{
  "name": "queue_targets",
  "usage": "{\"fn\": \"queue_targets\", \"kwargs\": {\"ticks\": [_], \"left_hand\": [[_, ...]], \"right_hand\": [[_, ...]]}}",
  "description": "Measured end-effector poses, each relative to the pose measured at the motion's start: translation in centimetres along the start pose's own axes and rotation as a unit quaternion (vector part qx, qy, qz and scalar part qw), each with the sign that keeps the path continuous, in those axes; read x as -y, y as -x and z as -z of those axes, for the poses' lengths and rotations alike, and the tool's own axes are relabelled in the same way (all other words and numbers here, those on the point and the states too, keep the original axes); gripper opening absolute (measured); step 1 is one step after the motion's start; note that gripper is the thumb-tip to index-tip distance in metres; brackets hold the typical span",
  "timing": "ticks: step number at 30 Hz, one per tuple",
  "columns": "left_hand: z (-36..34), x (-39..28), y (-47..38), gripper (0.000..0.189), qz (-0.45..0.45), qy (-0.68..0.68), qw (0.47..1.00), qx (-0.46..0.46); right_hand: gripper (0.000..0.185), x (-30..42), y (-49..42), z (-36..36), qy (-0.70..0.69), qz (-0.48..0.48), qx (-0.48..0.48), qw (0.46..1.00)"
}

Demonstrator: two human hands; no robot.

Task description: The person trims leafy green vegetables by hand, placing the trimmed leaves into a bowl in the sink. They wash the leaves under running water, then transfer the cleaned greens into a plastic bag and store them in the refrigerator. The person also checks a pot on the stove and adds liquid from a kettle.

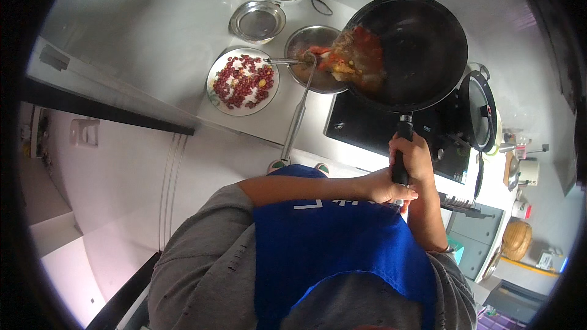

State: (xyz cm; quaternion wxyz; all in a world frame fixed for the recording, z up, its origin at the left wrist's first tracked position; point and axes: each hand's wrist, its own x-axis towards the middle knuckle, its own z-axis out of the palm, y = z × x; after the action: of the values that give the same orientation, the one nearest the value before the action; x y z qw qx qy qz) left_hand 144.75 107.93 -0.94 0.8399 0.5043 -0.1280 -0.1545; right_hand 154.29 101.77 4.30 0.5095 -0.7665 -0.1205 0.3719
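Observation:
A black wok point(422, 50) is tipped to the left over a stainless steel bowl point(300, 39), and brownish liquid with red and yellow pieces lies at its lowered rim, over the bowl. My left hand point(390, 186) is shut around the lower end of the black handle. Further up the same handle, my right hand point(412, 156) grips it near the metal collar. A long-handled metal utensil point(298, 119) leans in the bowl, its handle pointing towards me. What is under the wok's rim is hidden.
A white plate point(215, 62) of dark red beans or peanuts and an empty metal dish point(259, 23) stand left of the bowl. Under the wok is a black cooktop point(353, 123). A glass-lidded pan point(479, 110) stands at the right, before more kitchenware.

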Motion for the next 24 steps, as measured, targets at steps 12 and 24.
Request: {"fn": "queue_targets", "kwargs": {"ticks": [12,24], "left_hand": [[-0.5,0.1,-0.2,0.018,0.083,0.356,0.93,-0.026],[-0.1,1.5,0.4,0.012,-0.002,0.422,0.906,0.024]], "right_hand": [[0.017,1.9,0.8,-1.2,0.134,0.044,-0.045,0.989],[0.02,2.8,1.6,-3.1,0.202,0.13,-0.07,0.968]]}}
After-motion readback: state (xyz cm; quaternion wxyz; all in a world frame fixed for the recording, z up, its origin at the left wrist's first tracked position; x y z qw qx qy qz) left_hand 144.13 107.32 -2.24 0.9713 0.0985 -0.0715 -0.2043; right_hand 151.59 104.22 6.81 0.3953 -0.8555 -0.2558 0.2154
